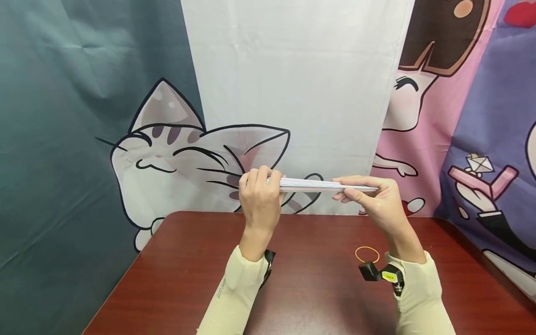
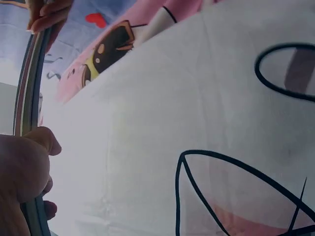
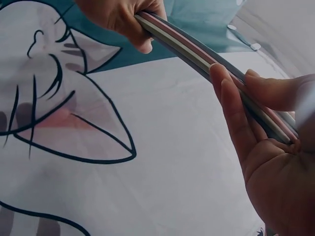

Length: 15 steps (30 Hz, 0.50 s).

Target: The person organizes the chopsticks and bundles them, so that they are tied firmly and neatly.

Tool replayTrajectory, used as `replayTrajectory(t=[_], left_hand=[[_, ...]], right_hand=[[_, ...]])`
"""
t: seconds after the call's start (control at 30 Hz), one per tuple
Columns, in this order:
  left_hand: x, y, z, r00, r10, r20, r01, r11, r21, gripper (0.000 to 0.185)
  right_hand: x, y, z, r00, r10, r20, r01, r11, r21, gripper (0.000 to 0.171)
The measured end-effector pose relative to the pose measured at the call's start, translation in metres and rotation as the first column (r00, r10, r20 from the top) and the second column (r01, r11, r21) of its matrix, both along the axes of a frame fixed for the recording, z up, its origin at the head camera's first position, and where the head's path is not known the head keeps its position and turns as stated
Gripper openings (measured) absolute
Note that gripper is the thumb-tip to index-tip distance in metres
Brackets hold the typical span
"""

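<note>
Sleeves (image 1: pixel 228 298): both were pale cream and rose from the bottom of the head view; small dark lettering ran along the left one.
Wrist gear: a black device (image 1: pixel 269 267) sat at the left wrist, partly hidden, and a black camera unit (image 1: pixel 369 271) with a yellow-green label sat at the right.
Left hand (image 1: pixel 260 195): it gripped the left end of a thin layered stack (image 1: pixel 310 184), fingers curled round it.
Right hand (image 1: pixel 378 197): it pinched the stack's right end between thumb and fingers.
Stack position: it was held up in the air between the two hands, nearly level and edge-on in the head view, above the line of the table's far edge.
Stack edges: grey-blue, pink and cream layers showed in the wrist views; whether they were booklets or sheets could not be told.
Table (image 1: pixel 310 260): its top was reddish brown.
Yellow band (image 1: pixel 367 247): it lay in a loop on the tabletop, near the right wrist in the head view.
Backdrop (image 1: pixel 301 83): cloth hung behind, with a smiling cartoon cat (image 1: pixel 167 186) on it.
</note>
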<state>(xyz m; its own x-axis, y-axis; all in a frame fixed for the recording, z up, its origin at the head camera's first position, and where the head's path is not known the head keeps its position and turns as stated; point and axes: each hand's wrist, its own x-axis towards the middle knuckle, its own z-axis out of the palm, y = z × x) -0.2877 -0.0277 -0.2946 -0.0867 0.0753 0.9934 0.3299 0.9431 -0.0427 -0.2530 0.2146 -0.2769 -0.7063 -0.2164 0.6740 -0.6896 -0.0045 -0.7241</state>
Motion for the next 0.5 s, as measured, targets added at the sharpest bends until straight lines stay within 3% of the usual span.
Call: replayTrajectory(t=[0.17,0.3,0.5], left_hand=[[-0.006,-0.003,-0.004,1.0,0.019,0.006,-0.019,1.0,-0.01,0.02],[-0.008,-0.008,-0.003,0.998,0.031,0.05,-0.03,0.999,-0.021,0.021],[-0.006,-0.01,-0.003,0.991,0.049,0.123,-0.044,0.998,-0.05,0.021]], right_hand=[[-0.002,0.001,-0.001,0.999,-0.027,0.035,0.024,0.997,0.069,0.024],[-0.005,-0.001,-0.002,0.997,-0.059,0.047,0.054,0.994,0.098,0.024],[-0.01,-0.001,-0.007,0.999,0.018,0.047,-0.02,0.999,0.044,0.029]])
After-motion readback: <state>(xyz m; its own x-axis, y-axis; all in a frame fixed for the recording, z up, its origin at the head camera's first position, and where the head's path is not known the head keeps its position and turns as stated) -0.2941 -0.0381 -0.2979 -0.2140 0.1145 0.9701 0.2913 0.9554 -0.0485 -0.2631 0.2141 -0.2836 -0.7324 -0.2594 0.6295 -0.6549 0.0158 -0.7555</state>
